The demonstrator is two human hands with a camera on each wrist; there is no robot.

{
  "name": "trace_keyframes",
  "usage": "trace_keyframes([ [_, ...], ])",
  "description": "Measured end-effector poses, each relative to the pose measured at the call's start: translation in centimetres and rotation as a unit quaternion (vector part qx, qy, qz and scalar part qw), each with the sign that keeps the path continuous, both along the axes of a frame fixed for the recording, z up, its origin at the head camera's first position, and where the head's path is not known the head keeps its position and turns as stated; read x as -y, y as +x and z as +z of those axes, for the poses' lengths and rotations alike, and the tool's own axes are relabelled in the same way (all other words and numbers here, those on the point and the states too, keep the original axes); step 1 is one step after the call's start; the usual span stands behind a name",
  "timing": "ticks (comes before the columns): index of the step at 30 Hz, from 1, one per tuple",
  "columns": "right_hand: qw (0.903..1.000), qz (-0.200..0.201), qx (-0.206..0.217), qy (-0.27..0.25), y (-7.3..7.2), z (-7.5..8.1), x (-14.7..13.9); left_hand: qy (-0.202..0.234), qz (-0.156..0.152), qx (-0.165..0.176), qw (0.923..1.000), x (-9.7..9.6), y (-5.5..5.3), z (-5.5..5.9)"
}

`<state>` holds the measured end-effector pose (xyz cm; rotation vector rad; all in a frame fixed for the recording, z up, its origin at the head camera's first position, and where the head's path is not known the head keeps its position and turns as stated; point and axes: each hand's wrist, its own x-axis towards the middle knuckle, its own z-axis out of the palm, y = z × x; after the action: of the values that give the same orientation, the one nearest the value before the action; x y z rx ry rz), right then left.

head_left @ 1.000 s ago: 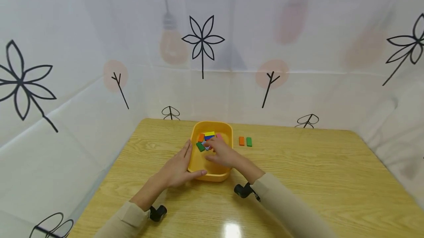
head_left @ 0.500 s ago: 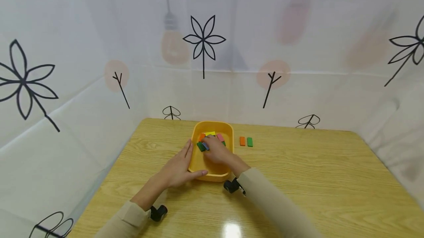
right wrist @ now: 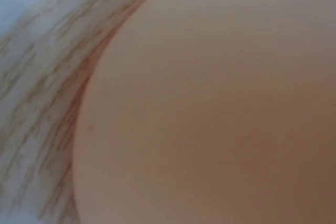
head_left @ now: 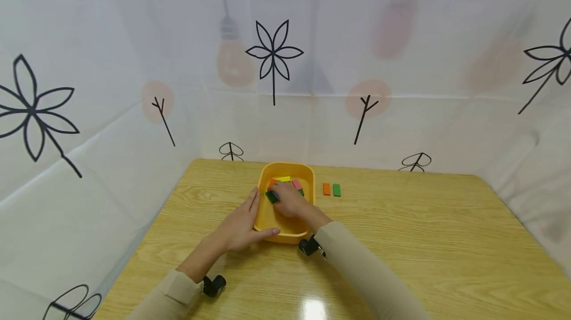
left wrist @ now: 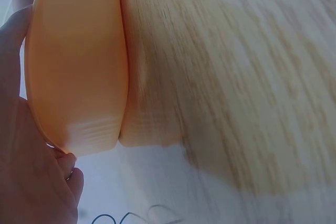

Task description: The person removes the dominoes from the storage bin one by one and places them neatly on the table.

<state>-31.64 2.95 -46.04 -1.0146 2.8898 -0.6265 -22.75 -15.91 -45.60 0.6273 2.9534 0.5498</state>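
In the head view a yellow plastic bin (head_left: 288, 237) stands on the wooden table. My left hand (head_left: 237, 229) rests against its left wall, fingers straight along the side and thumb over the front rim. The left wrist view shows the bin's outer wall (left wrist: 79, 66) beside that hand. My right hand (head_left: 292, 200) reaches down inside, fingertips among small flat domino-like blocks; cannot tell whether they pinch one. Around it lie a green block (head_left: 271, 197), a blue block (head_left: 276, 196), a yellow block (head_left: 283, 179) and a pink block (head_left: 297, 184). A blurred beige surface fills most of the right wrist view.
Right of the bin, an orange block (head_left: 327, 189) and a green block (head_left: 336, 190) lie side by side on the table (head_left: 424, 221). A patterned white cloth (head_left: 308, 127) hangs behind and along both sides.
My right hand has moved a little left and lower into the blocks, its fingers drawing closer together. The green block beside its fingertips has shifted slightly. My left hand stays at the bin.
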Motion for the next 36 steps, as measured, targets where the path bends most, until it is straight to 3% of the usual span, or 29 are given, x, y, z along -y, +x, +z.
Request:
trace_keyframes([
  [23,0.9996,-0.004,-0.002,0.029,-0.03,0.31,0.06,0.007,0.001,-0.003,1.0000,-0.05,-0.08,0.12],
  [36,0.9992,-0.002,0.040,-0.004,-0.01,-0.05,-0.24,0.010,0.005,-0.001,0.9999,-0.09,0.05,0.05],
])
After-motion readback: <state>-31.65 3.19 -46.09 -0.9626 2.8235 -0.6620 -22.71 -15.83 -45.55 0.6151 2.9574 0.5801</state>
